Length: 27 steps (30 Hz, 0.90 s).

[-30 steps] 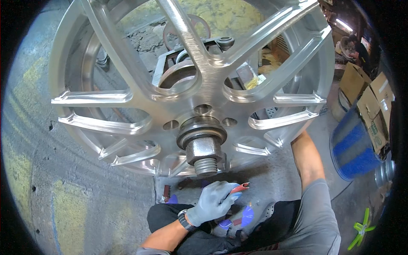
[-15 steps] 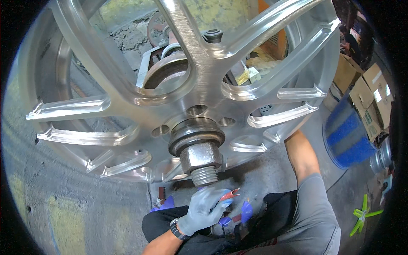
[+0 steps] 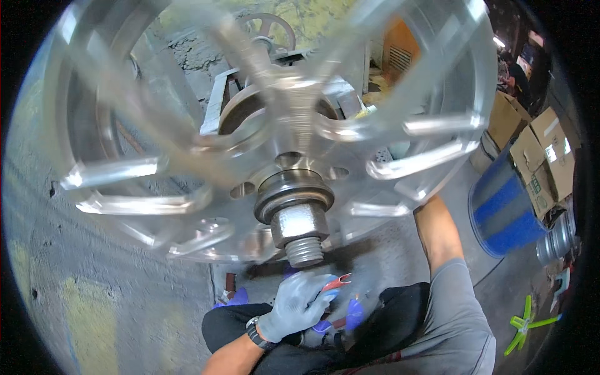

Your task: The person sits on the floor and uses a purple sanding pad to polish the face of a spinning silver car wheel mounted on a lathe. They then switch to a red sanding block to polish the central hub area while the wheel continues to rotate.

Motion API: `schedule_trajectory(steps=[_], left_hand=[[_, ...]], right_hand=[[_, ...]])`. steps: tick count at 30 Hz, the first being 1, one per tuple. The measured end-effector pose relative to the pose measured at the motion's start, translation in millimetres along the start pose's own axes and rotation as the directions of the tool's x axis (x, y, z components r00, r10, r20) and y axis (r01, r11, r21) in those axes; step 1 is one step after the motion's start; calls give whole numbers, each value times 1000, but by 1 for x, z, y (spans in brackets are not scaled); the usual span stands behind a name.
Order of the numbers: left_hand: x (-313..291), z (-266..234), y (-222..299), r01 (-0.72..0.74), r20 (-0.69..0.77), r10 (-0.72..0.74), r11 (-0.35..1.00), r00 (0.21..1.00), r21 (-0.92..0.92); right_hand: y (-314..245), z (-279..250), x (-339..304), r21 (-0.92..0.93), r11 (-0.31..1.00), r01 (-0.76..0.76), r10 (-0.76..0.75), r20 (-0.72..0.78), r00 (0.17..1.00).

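A large bare-metal spoked wheel rim (image 3: 300,119) fills the upper view, its spokes smeared by motion. A big hex nut (image 3: 300,224) and collar hold its hub on a threaded shaft (image 3: 304,251). Just below the shaft's end, my left hand (image 3: 295,306), in a grey glove with a watch at the wrist, is closed on a curled piece of red sandpaper (image 3: 337,282); something blue shows beside it. The sandpaper is apart from the wheel. My right forearm (image 3: 437,228) reaches up behind the wheel's lower right rim, which hides the right hand.
A blue drum (image 3: 506,212) stands at right, with opened cardboard boxes (image 3: 544,162) above it. A green star-shaped piece (image 3: 524,324) lies on the floor. Purple and dark red scraps (image 3: 236,297) lie by my legs. A person (image 3: 517,81) is at far upper right.
The wheel's spokes have gone from sharp to blurred, as in turning. My view has shifted slightly. My left hand keeps its hold on the sandpaper below the shaft.
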<state>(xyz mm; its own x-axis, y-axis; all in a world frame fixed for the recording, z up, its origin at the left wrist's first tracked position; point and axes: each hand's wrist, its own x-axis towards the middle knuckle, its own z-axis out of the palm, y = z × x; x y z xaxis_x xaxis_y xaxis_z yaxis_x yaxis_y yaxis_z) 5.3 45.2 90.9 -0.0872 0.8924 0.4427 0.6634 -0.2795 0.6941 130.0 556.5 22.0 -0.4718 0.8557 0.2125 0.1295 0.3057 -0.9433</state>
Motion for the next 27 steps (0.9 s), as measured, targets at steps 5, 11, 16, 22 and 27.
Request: schedule_trajectory(steps=[5, 11, 16, 22, 27], left_hand=[[18, 20, 4, -33, 10, 33, 999, 999, -19], [27, 40, 15, 28, -47, -33, 995, 998, -96], [27, 46, 17, 87, -100, -105, 981, 989, -172], [51, 66, 26, 113, -54, -143, 922, 988, -369], [70, 62, 31, 78, -47, -112, 882, 993, -465]], right_hand=[[-1, -17, -11, -61, 998, -14, 16, 42, 999], [-10, -65, -74, -315, 949, 10, 69, 237, 969], [-99, -112, -204, -645, 760, -79, 438, 419, 796], [-205, -75, -311, -112, 993, -43, 97, 534, 840], [-227, -2, -305, -52, 991, 120, -98, 315, 944]])
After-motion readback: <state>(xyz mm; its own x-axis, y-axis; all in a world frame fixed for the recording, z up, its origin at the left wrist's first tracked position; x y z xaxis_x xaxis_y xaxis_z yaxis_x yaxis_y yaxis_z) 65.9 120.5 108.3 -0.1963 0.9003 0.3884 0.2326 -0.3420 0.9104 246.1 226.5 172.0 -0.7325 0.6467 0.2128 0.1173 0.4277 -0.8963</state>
